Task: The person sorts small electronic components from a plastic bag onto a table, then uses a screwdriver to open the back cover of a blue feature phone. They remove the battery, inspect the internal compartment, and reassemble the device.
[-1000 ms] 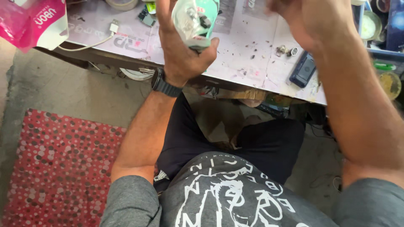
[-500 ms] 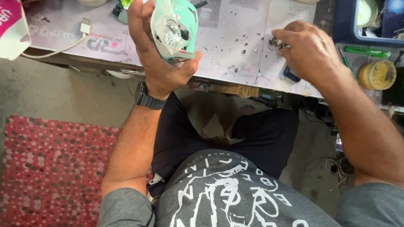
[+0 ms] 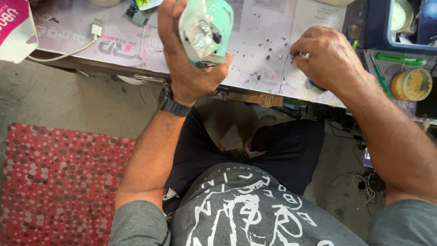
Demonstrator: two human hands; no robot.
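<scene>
**Left hand grips a mint casing; right hand pinches at the tabletop**

The left hand [image 3: 189, 68] is raised above the near edge of the tabletop [image 3: 255, 50], its fingers [image 3: 170, 18] wrapped tight round a mint-green casing [image 3: 205, 29] whose open, silvery inside faces the camera; a dark watch [image 3: 173, 105] sits on the wrist below. The right hand [image 3: 330, 57] rests knuckles-up on the tabletop, well to the right of the casing, fingers curled closed with the tips pinched on a small metal part [image 3: 301, 54]; what exactly it is cannot be told.

Between the two hands the pale printed mat [image 3: 273, 27] is strewn with tiny dark screws [image 3: 268, 45]. Left of the left fingers lies a white USB cable [image 3: 86, 38], its plug pointing up; further left, at the tabletop's corner, stands a box [image 3: 16, 27], pink on top and white at the sides, with white lettering. Just above the left fingers a small green circuit board [image 3: 136, 13] shows. Right of the right fingers lie a green screwdriver [image 3: 380, 77] and a round yellowish tub [image 3: 412, 84]; above them, a blue tray [image 3: 387, 36].

Below, a red dotted mat [image 3: 50, 182] covers the floor.
</scene>
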